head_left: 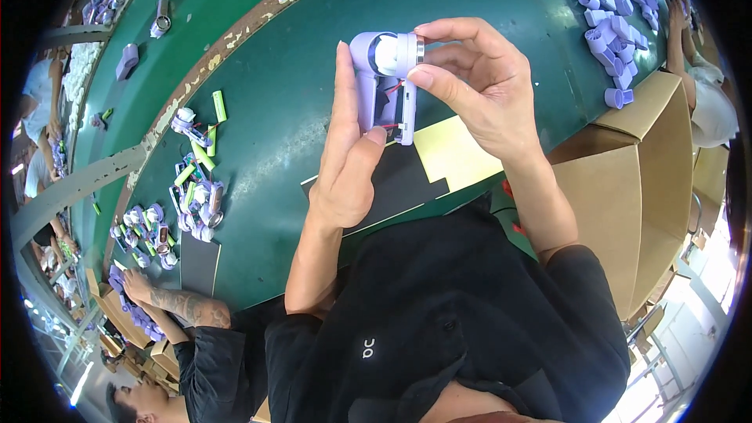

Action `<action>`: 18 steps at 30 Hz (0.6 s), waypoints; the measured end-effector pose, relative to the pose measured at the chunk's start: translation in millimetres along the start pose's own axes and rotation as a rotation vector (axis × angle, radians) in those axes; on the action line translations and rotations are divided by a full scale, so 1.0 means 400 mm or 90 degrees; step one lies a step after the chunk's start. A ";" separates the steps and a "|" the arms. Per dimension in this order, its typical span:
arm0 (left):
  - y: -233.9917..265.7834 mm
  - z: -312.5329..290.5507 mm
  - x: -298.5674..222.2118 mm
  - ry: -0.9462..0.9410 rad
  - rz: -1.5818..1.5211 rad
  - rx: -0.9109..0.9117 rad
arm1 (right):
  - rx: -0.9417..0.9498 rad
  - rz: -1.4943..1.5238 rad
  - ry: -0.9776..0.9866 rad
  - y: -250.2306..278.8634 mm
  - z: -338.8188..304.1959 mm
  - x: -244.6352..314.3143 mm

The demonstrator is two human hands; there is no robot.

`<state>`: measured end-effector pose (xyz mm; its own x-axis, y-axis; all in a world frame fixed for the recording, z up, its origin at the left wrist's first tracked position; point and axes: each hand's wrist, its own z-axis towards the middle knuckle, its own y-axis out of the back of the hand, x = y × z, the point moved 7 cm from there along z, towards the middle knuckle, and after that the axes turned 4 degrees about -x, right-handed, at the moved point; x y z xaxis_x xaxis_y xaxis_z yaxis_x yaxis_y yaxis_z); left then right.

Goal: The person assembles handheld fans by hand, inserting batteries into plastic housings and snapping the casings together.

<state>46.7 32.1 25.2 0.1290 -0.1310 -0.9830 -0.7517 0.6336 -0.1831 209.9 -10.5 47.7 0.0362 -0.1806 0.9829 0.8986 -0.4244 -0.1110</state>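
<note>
Above the table, I hold a light-purple plastic housing (362, 53) upright with my left hand (345, 176). The fingers of that hand lie along the housing's outer side, and its thumb presses near the lower end. My right hand (493, 98) pinches the silver-ringed round head of an inner assembly (406, 113) between thumb and fingers. This assembly stands partly apart from the housing, with a gap between their long parts. A white round part (386, 55) sits between them at the top, and thin red wires show in the gap.
A black mat (395, 180) and a yellow sheet (454, 157) lie beneath my hands. Purple shells (611, 27) are piled at far right, beside an open cardboard box (603, 196). At left lie wired assemblies with green cells (196, 200); a co-worker's tattooed arm (188, 305) reaches nearby.
</note>
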 end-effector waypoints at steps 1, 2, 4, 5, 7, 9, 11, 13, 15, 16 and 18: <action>-0.002 -0.002 -0.005 -0.005 0.042 0.011 | 0.000 -0.001 0.001 0.001 0.001 0.002; -0.004 -0.003 -0.008 -0.009 0.084 0.021 | -0.004 -0.011 0.005 0.002 0.001 0.005; -0.001 -0.009 -0.006 -0.050 0.142 0.036 | -0.007 -0.022 0.011 0.001 0.003 0.013; -0.004 -0.013 -0.009 -0.089 0.199 0.049 | -0.005 -0.049 0.009 0.000 0.004 0.017; -0.009 -0.014 -0.003 -0.101 0.237 0.050 | -0.006 -0.078 0.007 0.000 0.005 0.022; -0.014 -0.014 -0.003 -0.112 0.276 0.050 | -0.005 -0.128 0.027 -0.004 0.004 0.032; -0.017 -0.013 -0.009 -0.138 0.345 0.047 | -0.007 -0.143 0.043 -0.010 0.001 0.040; -0.018 -0.013 -0.008 -0.142 0.355 0.037 | -0.009 -0.158 0.061 -0.018 -0.002 0.045; -0.020 -0.015 -0.021 -0.146 0.366 0.025 | -0.033 -0.132 0.059 -0.016 -0.007 0.033; -0.025 -0.016 -0.038 -0.116 0.297 0.037 | -0.033 -0.133 0.060 -0.016 -0.009 0.036; -0.026 -0.016 -0.042 -0.087 0.229 0.047 | -0.043 -0.113 -0.019 -0.014 -0.015 0.026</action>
<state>48.2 22.7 43.8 -0.0454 0.2082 -0.9770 -0.7163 0.6749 0.1772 202.5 -15.3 57.5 -0.1068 -0.0714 0.9917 0.8606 -0.5062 0.0563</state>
